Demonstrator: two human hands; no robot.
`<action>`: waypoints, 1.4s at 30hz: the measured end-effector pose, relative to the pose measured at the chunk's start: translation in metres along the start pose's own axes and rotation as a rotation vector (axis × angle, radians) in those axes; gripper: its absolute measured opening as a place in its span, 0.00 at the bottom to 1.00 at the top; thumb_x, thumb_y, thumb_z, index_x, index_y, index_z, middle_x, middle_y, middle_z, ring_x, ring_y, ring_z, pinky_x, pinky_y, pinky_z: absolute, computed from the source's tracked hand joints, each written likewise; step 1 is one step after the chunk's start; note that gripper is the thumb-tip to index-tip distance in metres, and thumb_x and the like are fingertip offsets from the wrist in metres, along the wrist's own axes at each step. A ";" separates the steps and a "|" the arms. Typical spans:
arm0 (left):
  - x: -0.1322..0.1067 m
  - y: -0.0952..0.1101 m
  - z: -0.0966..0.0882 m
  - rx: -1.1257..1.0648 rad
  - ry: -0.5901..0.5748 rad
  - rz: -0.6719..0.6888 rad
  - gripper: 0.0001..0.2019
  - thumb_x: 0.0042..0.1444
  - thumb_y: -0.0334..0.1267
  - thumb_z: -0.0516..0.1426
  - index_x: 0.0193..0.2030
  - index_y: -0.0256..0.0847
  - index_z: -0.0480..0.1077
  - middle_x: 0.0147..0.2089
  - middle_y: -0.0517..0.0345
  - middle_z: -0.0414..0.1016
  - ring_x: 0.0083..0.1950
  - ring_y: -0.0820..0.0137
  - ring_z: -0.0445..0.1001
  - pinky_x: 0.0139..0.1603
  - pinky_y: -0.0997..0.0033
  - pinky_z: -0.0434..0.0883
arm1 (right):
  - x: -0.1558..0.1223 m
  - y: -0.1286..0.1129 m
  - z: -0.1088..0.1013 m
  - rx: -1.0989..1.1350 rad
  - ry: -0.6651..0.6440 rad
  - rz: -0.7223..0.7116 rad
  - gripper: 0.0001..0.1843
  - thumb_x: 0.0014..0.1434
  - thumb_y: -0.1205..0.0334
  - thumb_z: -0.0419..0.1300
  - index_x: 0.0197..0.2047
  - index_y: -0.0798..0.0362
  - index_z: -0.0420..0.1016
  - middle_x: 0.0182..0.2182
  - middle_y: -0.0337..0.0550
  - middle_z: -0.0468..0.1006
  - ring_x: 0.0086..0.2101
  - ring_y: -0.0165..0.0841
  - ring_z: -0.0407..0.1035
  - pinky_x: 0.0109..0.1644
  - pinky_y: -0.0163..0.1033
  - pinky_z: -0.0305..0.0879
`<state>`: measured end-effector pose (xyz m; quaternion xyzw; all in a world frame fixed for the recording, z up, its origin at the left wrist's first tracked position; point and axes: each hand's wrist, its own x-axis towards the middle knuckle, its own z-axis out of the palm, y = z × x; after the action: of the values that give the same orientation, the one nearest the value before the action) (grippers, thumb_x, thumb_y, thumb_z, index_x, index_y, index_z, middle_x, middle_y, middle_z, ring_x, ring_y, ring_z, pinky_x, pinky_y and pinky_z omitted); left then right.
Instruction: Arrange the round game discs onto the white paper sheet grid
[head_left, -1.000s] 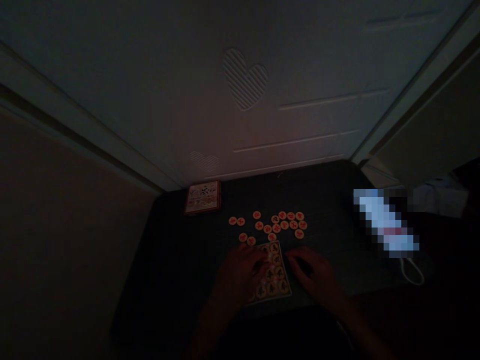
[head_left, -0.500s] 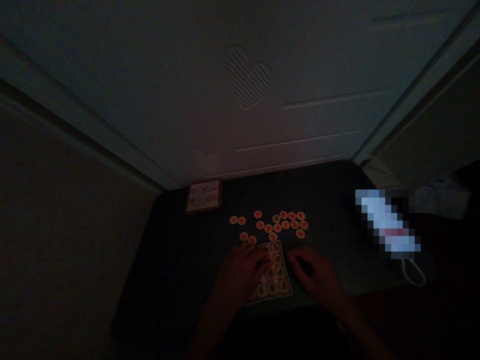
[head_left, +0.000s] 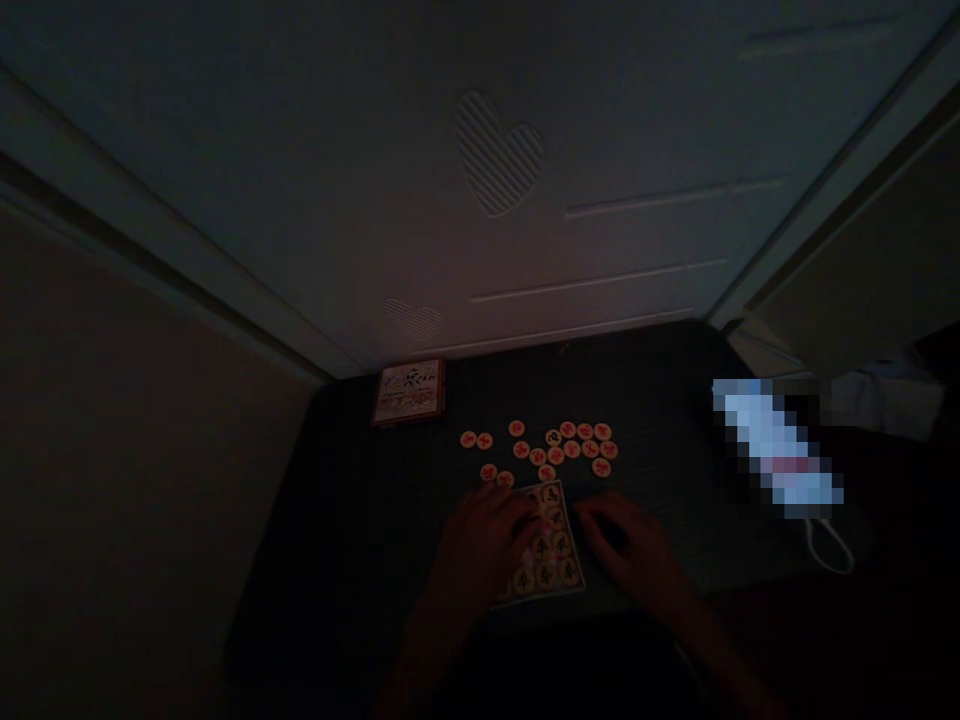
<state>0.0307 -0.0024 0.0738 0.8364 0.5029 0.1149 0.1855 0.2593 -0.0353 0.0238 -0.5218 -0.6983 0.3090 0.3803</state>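
Observation:
A shallow pale-edged tray [head_left: 576, 572] lies near the table's front edge, holding several round Chinese chess pieces [head_left: 545, 575] with black characters. My left hand [head_left: 487, 540] covers the tray's left part, its fingers bent and closed over the pieces; whatever is between its fingertips is hidden. Just right of the tray, my right hand [head_left: 626, 540] is curled close to the table, thumb and forefinger drawn together, and I cannot make out anything in them. Beyond the tray lie several loose Chinese chess pieces [head_left: 555, 455], mostly with red characters.
A flat printed box [head_left: 409, 392] sits at the back left of the dark table [head_left: 652, 380]. On the right is a blurred-out bright object [head_left: 776, 445] with a white cord loop [head_left: 829, 548]. A pale panel with raised hearts [head_left: 499, 155] stands behind the table.
The picture has grown slightly darker and shifted a little. Both hands, the tray and the loose pieces keep their places.

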 end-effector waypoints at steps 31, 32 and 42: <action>-0.004 -0.003 0.002 -0.010 0.002 0.000 0.08 0.67 0.34 0.58 0.49 0.47 0.78 0.51 0.55 0.80 0.52 0.61 0.77 0.53 0.56 0.74 | 0.001 -0.001 -0.001 -0.020 0.022 -0.017 0.10 0.69 0.61 0.56 0.48 0.47 0.79 0.39 0.44 0.83 0.40 0.37 0.78 0.45 0.42 0.75; -0.004 -0.003 0.002 -0.009 0.000 0.001 0.08 0.67 0.34 0.58 0.49 0.46 0.78 0.51 0.55 0.80 0.52 0.61 0.77 0.53 0.56 0.74 | 0.001 -0.001 -0.001 -0.022 0.024 -0.015 0.10 0.69 0.61 0.56 0.47 0.47 0.79 0.39 0.44 0.83 0.40 0.37 0.78 0.46 0.42 0.75; -0.002 -0.003 0.002 0.030 0.011 -0.004 0.08 0.68 0.37 0.57 0.47 0.47 0.78 0.51 0.55 0.80 0.53 0.61 0.77 0.52 0.58 0.74 | 0.001 0.000 -0.001 -0.006 0.015 -0.020 0.10 0.69 0.61 0.56 0.48 0.47 0.79 0.40 0.43 0.84 0.41 0.37 0.78 0.46 0.42 0.75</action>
<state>0.0279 -0.0037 0.0705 0.8375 0.5070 0.1116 0.1703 0.2598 -0.0342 0.0240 -0.5184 -0.7014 0.2991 0.3871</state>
